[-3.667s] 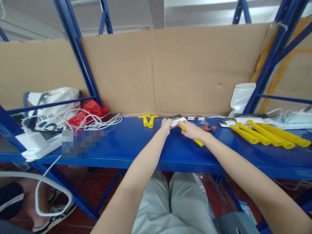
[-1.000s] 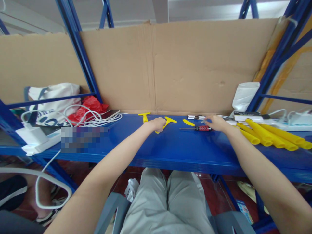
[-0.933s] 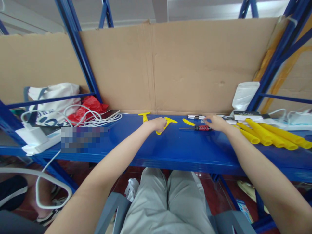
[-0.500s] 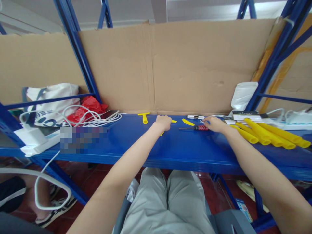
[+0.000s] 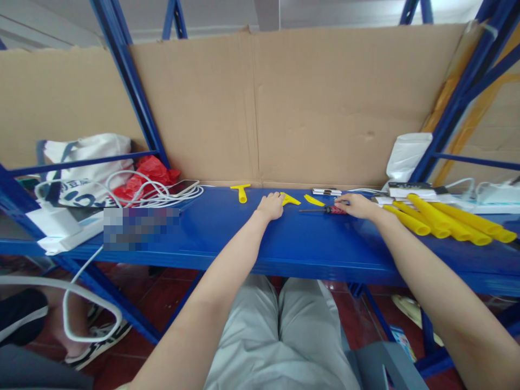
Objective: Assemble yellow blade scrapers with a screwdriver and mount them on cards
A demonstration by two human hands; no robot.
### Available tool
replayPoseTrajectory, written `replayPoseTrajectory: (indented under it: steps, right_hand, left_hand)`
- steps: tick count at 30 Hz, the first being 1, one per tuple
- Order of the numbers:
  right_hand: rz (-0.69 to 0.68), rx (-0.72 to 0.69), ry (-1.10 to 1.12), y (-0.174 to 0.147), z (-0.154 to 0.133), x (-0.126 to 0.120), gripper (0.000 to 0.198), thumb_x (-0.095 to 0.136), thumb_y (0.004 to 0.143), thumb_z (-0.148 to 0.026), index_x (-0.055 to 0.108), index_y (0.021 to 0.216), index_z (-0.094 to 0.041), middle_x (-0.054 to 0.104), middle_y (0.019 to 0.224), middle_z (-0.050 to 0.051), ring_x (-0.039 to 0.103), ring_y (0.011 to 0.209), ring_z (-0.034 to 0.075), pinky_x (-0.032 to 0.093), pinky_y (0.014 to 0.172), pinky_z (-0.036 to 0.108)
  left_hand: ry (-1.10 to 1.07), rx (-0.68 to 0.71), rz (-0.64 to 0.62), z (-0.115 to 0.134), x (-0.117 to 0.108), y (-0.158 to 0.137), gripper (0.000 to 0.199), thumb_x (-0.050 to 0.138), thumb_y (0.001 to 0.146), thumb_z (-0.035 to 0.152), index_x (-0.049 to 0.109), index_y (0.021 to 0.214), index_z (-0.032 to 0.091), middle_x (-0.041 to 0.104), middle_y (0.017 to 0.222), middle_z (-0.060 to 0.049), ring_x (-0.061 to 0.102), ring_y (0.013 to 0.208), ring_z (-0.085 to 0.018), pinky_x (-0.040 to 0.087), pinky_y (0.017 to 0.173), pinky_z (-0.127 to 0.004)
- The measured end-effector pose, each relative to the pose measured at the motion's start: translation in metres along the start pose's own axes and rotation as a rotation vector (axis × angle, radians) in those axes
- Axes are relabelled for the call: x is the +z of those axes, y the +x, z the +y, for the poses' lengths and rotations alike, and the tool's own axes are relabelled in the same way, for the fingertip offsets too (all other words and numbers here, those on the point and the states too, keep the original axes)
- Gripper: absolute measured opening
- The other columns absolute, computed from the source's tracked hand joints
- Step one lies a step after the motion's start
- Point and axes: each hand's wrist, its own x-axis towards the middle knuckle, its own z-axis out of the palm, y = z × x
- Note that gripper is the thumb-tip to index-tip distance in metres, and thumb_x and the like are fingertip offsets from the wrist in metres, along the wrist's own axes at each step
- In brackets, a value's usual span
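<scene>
My left hand (image 5: 271,206) lies low over the blue shelf, its fingers stretched out and apart. Just beyond its fingertips is a yellow T-shaped plastic piece (image 5: 290,199), partly covered by the fingers. My right hand (image 5: 354,206) has its fingers closed around the red and black handle of a screwdriver (image 5: 331,209), whose thin shaft points left along the shelf. A flat yellow strip (image 5: 313,200) rests between the hands, behind the shaft. Farther left stands another yellow T-shaped piece (image 5: 242,193), apart from both hands.
Several yellow tubes (image 5: 450,219) lie at the right. Small white and black items (image 5: 326,192) sit near the cardboard back wall (image 5: 317,108). White cables (image 5: 162,197), a red plastic bag (image 5: 152,170), a tote bag (image 5: 89,168) and a power strip (image 5: 77,238) occupy the left. Another person's leg shows below.
My left hand has uncurled from over the yellow piece, which now shows more beside the fingers. My right hand has closed onto the screwdriver handle. The view has tilted slightly.
</scene>
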Motion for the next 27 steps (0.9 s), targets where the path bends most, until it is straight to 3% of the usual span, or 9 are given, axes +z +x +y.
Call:
replayPoseTrajectory:
  steps: [7,13,27]
  right_hand:
    - [-0.056,-0.070,0.090,-0.002,-0.003,0.000,0.024,0.052,0.080,-0.034,0.071,0.087,-0.021,0.072,0.099,0.005,0.065,0.093,0.022,0.048,0.085,0.031]
    - [-0.073,-0.066,0.094,-0.001,0.008,-0.001,0.019,0.057,0.076,-0.036,0.071,0.083,-0.024,0.072,0.091,0.001,0.066,0.086,0.020,0.049,0.080,0.029]
    - [-0.201,0.144,0.063,-0.007,0.035,-0.013,0.025,0.050,0.077,-0.026,0.073,0.085,-0.019,0.073,0.088,0.005,0.066,0.079,0.021,0.051,0.072,0.029]
  left_hand:
    - [-0.059,0.009,-0.045,-0.007,0.007,0.005,0.044,0.036,0.089,0.020,0.046,0.132,0.016,0.054,0.130,-0.014,0.054,0.117,-0.022,0.042,0.094,-0.032]
    - [-0.069,-0.003,-0.068,-0.006,0.004,0.002,0.044,0.038,0.088,0.019,0.049,0.130,0.016,0.055,0.130,-0.014,0.053,0.118,-0.023,0.043,0.095,-0.033]
    - [0.004,-0.045,-0.080,0.006,-0.010,-0.010,0.041,0.040,0.086,0.013,0.054,0.125,0.016,0.055,0.127,-0.015,0.054,0.115,-0.026,0.045,0.092,-0.039]
